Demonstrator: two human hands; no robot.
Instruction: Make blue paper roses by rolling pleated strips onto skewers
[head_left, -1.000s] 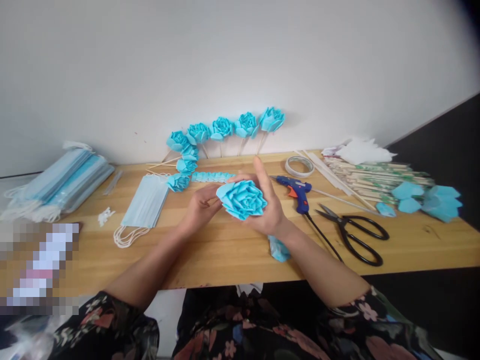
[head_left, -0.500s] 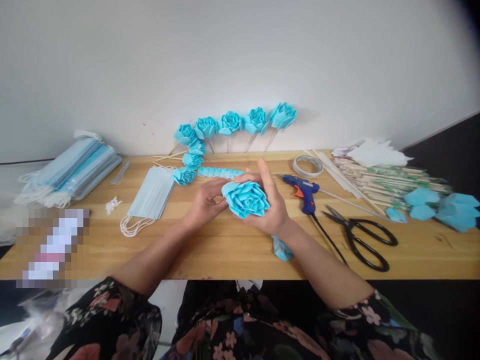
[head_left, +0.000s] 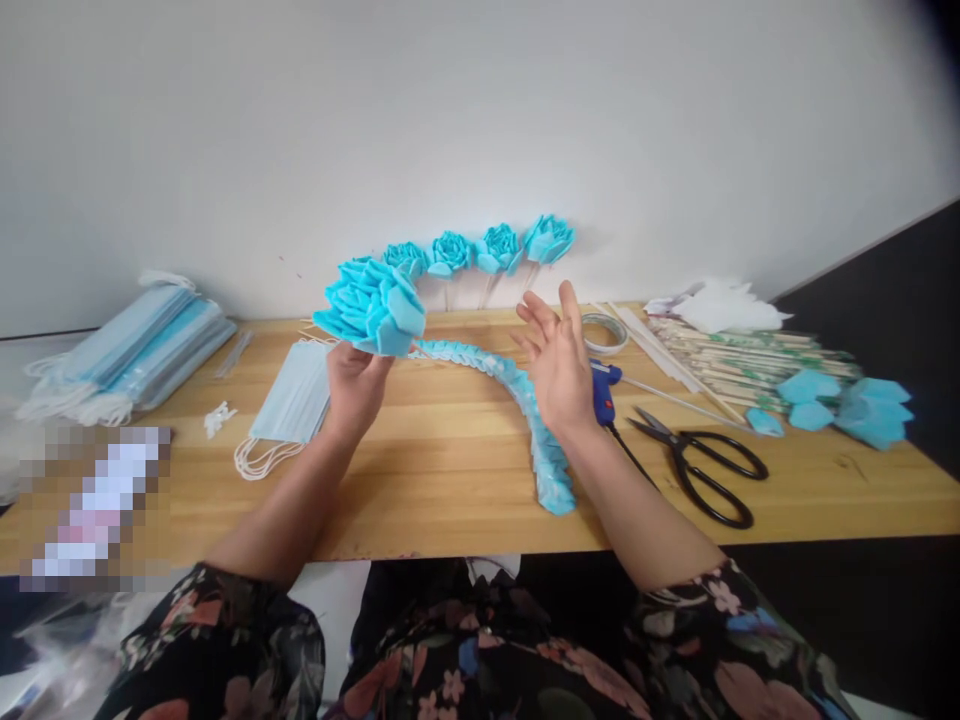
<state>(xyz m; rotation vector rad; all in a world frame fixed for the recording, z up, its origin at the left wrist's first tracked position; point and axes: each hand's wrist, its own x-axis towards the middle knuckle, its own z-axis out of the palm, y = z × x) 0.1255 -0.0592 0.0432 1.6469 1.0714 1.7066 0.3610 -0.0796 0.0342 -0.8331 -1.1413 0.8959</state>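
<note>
In the head view, my left hand (head_left: 360, 385) is closed beneath a blue paper flower (head_left: 371, 305), raised at the left of the middle; the part it grips is hidden behind the bloom. My right hand (head_left: 559, 365) is empty, its fingers spread and palm turned inward. A curved strip of overlapping blue petals (head_left: 510, 375) lies on the table beside and partly behind that hand. Just right of it is a blue glue gun (head_left: 606, 390), partly covered by the hand. Several finished blue flowers on sticks (head_left: 499, 248) lean against the wall.
Scissors with black handles (head_left: 701, 465) lie at the right, below a bundle of wooden sticks (head_left: 750, 365) and loose blue petals (head_left: 874, 412). A tape roll (head_left: 606, 334) sits behind the glue gun. On the left are face masks (head_left: 292, 390) and a larger mask stack (head_left: 142, 345).
The flower has moved left and up with my left hand. My right hand has let go of it and opened, moving slightly right. More of the petal strip shows.
</note>
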